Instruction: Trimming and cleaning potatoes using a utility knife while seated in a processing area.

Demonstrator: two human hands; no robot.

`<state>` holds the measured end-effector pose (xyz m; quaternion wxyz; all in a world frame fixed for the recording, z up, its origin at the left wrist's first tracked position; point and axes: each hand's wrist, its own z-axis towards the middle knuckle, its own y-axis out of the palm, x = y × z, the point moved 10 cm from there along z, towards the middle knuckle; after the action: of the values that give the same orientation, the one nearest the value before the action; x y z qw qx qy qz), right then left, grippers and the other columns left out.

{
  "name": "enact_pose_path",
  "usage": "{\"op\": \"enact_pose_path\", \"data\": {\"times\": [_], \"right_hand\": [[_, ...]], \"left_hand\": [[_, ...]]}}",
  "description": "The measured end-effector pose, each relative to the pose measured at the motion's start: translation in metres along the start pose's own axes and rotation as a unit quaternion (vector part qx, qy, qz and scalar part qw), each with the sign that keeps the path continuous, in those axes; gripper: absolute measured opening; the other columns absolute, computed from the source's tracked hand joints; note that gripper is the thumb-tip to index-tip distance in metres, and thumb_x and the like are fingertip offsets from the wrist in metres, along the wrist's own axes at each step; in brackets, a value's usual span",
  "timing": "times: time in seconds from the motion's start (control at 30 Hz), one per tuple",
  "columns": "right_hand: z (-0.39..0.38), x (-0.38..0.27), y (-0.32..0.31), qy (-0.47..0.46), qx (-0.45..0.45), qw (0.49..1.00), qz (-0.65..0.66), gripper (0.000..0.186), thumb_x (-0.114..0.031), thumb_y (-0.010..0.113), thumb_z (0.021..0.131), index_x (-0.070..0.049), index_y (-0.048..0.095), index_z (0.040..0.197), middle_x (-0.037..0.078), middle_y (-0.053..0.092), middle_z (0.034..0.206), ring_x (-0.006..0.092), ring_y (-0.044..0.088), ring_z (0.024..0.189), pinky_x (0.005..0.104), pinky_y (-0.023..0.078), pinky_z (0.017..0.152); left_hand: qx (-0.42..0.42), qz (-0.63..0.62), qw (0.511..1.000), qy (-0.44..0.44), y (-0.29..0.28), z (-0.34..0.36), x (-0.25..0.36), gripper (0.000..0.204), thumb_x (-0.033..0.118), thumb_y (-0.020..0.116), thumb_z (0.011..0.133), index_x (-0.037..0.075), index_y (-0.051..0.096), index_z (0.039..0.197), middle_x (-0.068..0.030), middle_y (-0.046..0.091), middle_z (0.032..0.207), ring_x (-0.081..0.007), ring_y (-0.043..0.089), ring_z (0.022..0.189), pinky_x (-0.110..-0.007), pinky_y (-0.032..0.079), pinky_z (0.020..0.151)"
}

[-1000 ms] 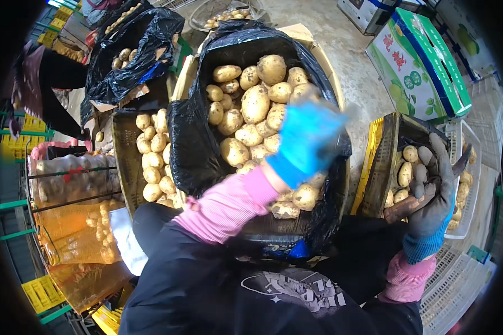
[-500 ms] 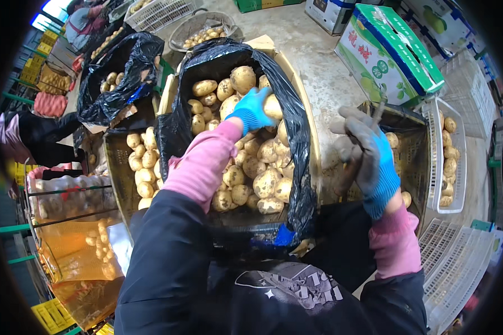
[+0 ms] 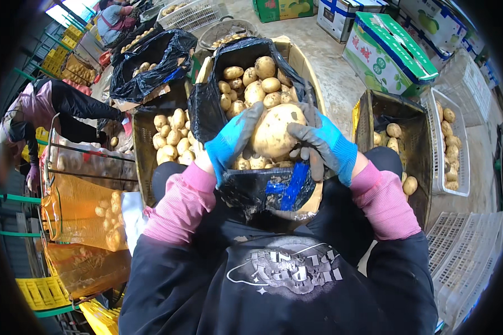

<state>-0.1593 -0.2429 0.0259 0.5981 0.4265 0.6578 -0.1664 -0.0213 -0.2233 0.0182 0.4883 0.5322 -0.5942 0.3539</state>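
left hand (image 3: 233, 135) and right hand (image 3: 325, 142) both clamped round one fat potato (image 3: 276, 133), prob cause it's bulky, just above the black-lined box (image 3: 247, 188), maybe to catch slips

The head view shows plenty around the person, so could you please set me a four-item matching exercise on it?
Column one:
1. Large potato
2. Mesh bag at the left
3. Plastic liner of the middle box
4. Slotted basket of potatoes at the far right

Column two:
A. White
B. Black
C. Held between the left hand and the right hand
D. Orange

Right pairs: 1-C, 2-D, 3-B, 4-A.
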Motion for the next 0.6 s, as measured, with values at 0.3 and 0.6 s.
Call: {"op": "enact_pose_path", "data": {"times": [0.3,0.6], "right_hand": [[-0.048,0.030,0.031,-0.064,0.030,0.996,0.057,0.073,-0.030,0.069,0.091,-0.012,0.029,0.149,0.009,0.065,0.099,0.0143,0.064,0.064,0.0240,0.051,0.053],[-0.057,0.063,0.026,-0.080,0.102,0.985,0.114,0.076,-0.036,0.069,0.091,-0.012,0.026,0.149,0.011,0.061,0.116,0.0130,0.060,0.064,0.0242,0.050,0.052]], "left_hand": [[0.218,0.216,0.918,0.253,-0.008,-0.047,-0.004,0.034,0.031,0.049,0.102,0.001,0.063,0.101,-0.0082,0.064,0.087,-0.0142,0.059,0.083,-0.030,0.049,0.077],[0.253,0.207,0.874,0.360,0.024,-0.090,0.000,0.078,0.025,0.075,0.080,-0.003,0.037,0.141,-0.0188,0.050,0.132,-0.0286,0.053,0.119,-0.039,0.044,0.102]]}}
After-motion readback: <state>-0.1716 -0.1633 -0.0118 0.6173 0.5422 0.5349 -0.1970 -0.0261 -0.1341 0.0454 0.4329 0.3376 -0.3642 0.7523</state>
